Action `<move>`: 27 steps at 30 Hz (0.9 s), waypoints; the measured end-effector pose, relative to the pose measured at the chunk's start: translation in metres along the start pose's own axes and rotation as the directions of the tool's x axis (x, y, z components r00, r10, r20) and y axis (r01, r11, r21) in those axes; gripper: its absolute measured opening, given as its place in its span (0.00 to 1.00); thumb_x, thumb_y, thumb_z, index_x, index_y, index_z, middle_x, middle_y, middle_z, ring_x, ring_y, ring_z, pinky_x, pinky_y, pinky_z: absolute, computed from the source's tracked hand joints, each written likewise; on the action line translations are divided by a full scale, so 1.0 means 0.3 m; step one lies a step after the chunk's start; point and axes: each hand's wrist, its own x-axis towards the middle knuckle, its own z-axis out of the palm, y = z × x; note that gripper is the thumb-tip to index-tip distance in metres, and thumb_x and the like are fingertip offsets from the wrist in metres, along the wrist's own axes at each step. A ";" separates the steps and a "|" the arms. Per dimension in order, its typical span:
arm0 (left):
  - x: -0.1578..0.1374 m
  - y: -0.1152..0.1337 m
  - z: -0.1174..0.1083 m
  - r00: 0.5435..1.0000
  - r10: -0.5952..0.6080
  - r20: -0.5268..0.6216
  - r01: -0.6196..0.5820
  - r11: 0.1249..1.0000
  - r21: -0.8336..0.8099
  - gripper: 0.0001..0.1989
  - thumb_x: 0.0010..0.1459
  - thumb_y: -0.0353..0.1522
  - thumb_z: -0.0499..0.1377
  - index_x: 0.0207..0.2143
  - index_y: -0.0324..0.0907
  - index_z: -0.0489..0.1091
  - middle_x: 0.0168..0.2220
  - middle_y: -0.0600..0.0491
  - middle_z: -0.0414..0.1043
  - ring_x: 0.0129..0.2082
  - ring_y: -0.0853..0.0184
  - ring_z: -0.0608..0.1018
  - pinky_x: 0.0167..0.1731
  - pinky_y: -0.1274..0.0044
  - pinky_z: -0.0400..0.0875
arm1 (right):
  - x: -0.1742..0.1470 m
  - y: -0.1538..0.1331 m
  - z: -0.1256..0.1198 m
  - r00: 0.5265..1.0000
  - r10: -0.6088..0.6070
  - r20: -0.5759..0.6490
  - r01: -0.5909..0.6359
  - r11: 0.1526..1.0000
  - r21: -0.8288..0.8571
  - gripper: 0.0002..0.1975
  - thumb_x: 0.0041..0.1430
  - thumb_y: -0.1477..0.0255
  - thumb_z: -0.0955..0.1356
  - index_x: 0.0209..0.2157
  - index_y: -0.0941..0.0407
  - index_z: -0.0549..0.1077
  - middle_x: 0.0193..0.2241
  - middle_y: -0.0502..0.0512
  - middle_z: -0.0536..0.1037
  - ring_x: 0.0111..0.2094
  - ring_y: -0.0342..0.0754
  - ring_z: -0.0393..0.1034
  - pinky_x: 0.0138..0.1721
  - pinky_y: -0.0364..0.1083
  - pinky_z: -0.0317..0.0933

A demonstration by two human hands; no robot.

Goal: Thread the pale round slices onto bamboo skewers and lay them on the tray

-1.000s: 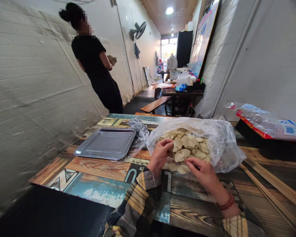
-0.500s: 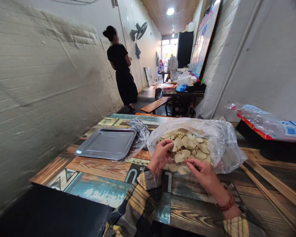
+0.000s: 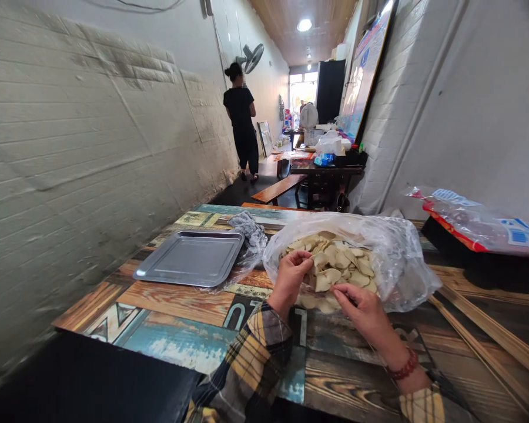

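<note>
A clear plastic bag (image 3: 405,258) lies open on the table, with a heap of pale, flat slices (image 3: 341,258) in it that look like potato. My left hand (image 3: 293,276) is at the bag's opening, thumb and forefinger pinched on one potato slice (image 3: 327,279). Just to the right, my right hand (image 3: 364,311) is closed, its fingertips near the same slice. A thin line under that palm looks like a skewer, mostly hidden by the hand. Long thin bamboo skewers (image 3: 489,323) lie on the table to the right.
An oblong metal tray (image 3: 189,258) rests on the patterned wooden table (image 3: 176,302), left of the bag. Beside it is a crumpled grey cloth (image 3: 247,226). Plastic packaging (image 3: 489,220) sits on a dark object at right. A person in black (image 3: 241,123) stands farther back near benches.
The person in black has walked farther away down the room. My left hand and the slice have shifted very slightly right; my right hand is nearly still.
</note>
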 end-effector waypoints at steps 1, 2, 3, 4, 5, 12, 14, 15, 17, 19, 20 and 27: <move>0.002 -0.004 0.000 1.000 0.020 -0.007 -0.020 0.999 0.030 0.15 0.42 0.37 0.72 0.29 0.38 0.75 0.24 0.57 0.70 0.22 0.75 0.66 0.23 0.81 0.58 | -0.001 0.001 0.001 1.000 0.005 0.001 -0.005 1.000 -0.004 0.18 0.63 0.59 0.65 0.33 0.56 0.82 0.22 0.54 0.80 0.26 0.50 0.75 0.31 0.46 0.67; 0.005 -0.008 -0.001 0.999 0.041 -0.015 -0.040 0.997 0.063 0.14 0.43 0.36 0.71 0.29 0.38 0.75 0.24 0.57 0.70 0.23 0.75 0.67 0.24 0.81 0.58 | -0.001 0.002 0.002 1.000 0.010 0.003 -0.010 1.000 -0.007 0.18 0.63 0.59 0.65 0.34 0.56 0.82 0.22 0.53 0.79 0.26 0.50 0.75 0.30 0.45 0.67; 0.007 -0.013 -0.001 0.998 0.064 -0.025 -0.062 0.993 0.100 0.13 0.44 0.36 0.71 0.29 0.38 0.75 0.24 0.57 0.70 0.23 0.75 0.67 0.25 0.81 0.59 | -0.001 0.003 0.003 1.000 0.013 0.007 -0.013 1.000 -0.007 0.18 0.63 0.59 0.65 0.34 0.56 0.82 0.21 0.53 0.79 0.25 0.50 0.74 0.29 0.45 0.66; 0.010 -0.017 -0.002 0.995 0.089 -0.034 -0.083 0.987 0.138 0.12 0.44 0.35 0.70 0.29 0.38 0.75 0.24 0.57 0.71 0.24 0.74 0.67 0.25 0.81 0.59 | -0.001 0.002 0.004 1.000 0.015 0.009 -0.015 1.000 -0.005 0.19 0.63 0.59 0.65 0.33 0.56 0.82 0.21 0.53 0.78 0.25 0.49 0.73 0.28 0.45 0.65; 0.013 -0.021 -0.004 0.993 0.112 -0.040 -0.103 0.979 0.174 0.11 0.45 0.35 0.69 0.29 0.38 0.75 0.24 0.56 0.71 0.24 0.74 0.68 0.26 0.80 0.59 | -0.001 0.000 0.004 1.000 0.017 0.010 -0.017 1.000 -0.004 0.19 0.63 0.59 0.64 0.33 0.56 0.82 0.21 0.53 0.78 0.24 0.49 0.73 0.28 0.45 0.64; 0.025 -0.036 -0.015 0.978 0.206 -0.014 -0.192 0.931 0.310 0.07 0.47 0.31 0.66 0.28 0.40 0.72 0.23 0.57 0.70 0.23 0.73 0.67 0.25 0.81 0.60 | 0.006 -0.022 0.005 0.999 0.028 0.016 -0.028 1.000 -0.003 0.19 0.62 0.58 0.63 0.30 0.56 0.80 0.21 0.53 0.79 0.23 0.49 0.72 0.27 0.45 0.63; 0.025 -0.035 -0.015 0.977 0.212 -0.005 -0.199 0.926 0.321 0.06 0.47 0.31 0.66 0.27 0.39 0.72 0.23 0.57 0.69 0.23 0.73 0.67 0.25 0.81 0.60 | 0.008 -0.020 0.008 0.999 0.027 0.017 -0.027 1.000 0.002 0.19 0.62 0.58 0.63 0.29 0.55 0.80 0.22 0.53 0.80 0.24 0.49 0.73 0.28 0.45 0.63; 0.024 -0.034 -0.015 0.978 0.207 -0.002 -0.196 0.927 0.321 0.06 0.46 0.30 0.66 0.27 0.39 0.72 0.23 0.57 0.69 0.23 0.73 0.67 0.25 0.81 0.60 | 0.009 -0.018 0.009 1.000 0.026 0.014 -0.027 1.000 0.005 0.19 0.62 0.59 0.63 0.29 0.55 0.80 0.23 0.54 0.80 0.25 0.50 0.74 0.28 0.45 0.64; 0.021 -0.030 -0.013 0.983 0.182 0.007 -0.175 0.937 0.303 0.07 0.46 0.31 0.66 0.27 0.39 0.72 0.23 0.57 0.69 0.23 0.74 0.67 0.25 0.81 0.59 | 0.009 -0.011 0.013 1.000 0.024 0.007 -0.024 1.000 0.013 0.20 0.62 0.58 0.63 0.29 0.55 0.79 0.24 0.55 0.81 0.27 0.50 0.74 0.30 0.45 0.64; 0.018 -0.027 -0.012 0.989 0.145 0.020 -0.145 0.952 0.268 0.08 0.46 0.32 0.67 0.27 0.39 0.71 0.23 0.58 0.68 0.23 0.74 0.66 0.25 0.81 0.59 | 0.008 -0.005 0.017 1.000 0.020 0.004 -0.020 1.000 0.022 0.20 0.63 0.58 0.63 0.30 0.56 0.79 0.24 0.54 0.80 0.27 0.50 0.74 0.30 0.45 0.64; 0.016 -0.026 -0.011 0.992 0.127 0.029 -0.130 0.960 0.249 0.08 0.46 0.32 0.67 0.27 0.39 0.71 0.23 0.58 0.67 0.22 0.74 0.66 0.24 0.81 0.58 | 0.007 -0.002 0.020 1.000 0.018 0.004 -0.018 1.000 0.025 0.20 0.64 0.57 0.63 0.30 0.55 0.79 0.24 0.54 0.80 0.26 0.50 0.74 0.29 0.45 0.63; 0.003 -0.019 -0.002 0.998 0.046 0.035 -0.051 0.986 0.162 0.15 0.42 0.36 0.72 0.27 0.39 0.71 0.22 0.58 0.67 0.22 0.75 0.66 0.23 0.81 0.57 | 0.010 0.002 0.026 1.000 0.020 -0.016 -0.019 0.999 0.035 0.21 0.64 0.56 0.63 0.28 0.55 0.78 0.21 0.52 0.77 0.25 0.49 0.70 0.28 0.45 0.60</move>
